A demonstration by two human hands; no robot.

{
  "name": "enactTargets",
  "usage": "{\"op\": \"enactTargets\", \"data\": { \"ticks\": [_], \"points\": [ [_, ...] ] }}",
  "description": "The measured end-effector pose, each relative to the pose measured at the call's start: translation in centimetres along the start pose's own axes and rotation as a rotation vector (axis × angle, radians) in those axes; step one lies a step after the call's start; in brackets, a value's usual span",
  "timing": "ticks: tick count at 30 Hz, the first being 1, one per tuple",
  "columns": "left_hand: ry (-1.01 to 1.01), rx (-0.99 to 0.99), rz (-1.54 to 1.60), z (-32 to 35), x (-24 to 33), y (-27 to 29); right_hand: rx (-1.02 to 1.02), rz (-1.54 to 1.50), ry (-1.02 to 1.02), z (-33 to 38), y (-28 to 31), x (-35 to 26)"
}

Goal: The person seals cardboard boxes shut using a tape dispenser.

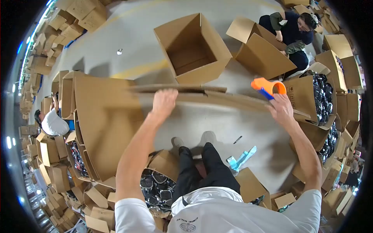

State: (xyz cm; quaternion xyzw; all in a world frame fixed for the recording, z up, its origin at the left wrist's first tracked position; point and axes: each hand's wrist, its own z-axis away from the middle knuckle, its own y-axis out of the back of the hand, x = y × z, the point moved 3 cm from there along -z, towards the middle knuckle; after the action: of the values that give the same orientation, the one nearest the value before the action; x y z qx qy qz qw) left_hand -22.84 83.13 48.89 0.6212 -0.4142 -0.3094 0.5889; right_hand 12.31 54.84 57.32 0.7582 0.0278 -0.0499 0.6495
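My left hand [164, 104] is closed over the upper edge of a folded cardboard box [225, 100], seen nearly edge-on and partly blurred. My right hand [282, 109] grips an orange tape dispenser [264, 83] with a blue part, close to the box's right end. Whether those fingers also touch the cardboard, I cannot tell. At the left, a large flat cardboard panel [103, 120] stands beside the box in my left hand. On the floor past my hands is an upright empty carton [217, 72], its top open.
Another open carton [260, 56] stands by a crouching person [293, 35]. Boxes of black-wrapped items [322, 97] line the right; a similar box [157, 186] is beside my legs. A marker [237, 139] and a light-blue object [243, 158] lie on the floor. Another person [55, 122] works at left.
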Motion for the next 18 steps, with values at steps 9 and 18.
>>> {"op": "enactTargets", "data": {
  "ticks": [9, 18],
  "points": [
    [0.213, 0.138, -0.045, 1.1, -10.0, 1.2, 0.123, -0.018, -0.053, -7.1, -6.5, -5.2],
    [0.177, -0.005, 0.220, 15.1, -9.3, 7.6, -0.007, -0.146, -0.167, 0.3, -3.8, -19.4]
  ]
}}
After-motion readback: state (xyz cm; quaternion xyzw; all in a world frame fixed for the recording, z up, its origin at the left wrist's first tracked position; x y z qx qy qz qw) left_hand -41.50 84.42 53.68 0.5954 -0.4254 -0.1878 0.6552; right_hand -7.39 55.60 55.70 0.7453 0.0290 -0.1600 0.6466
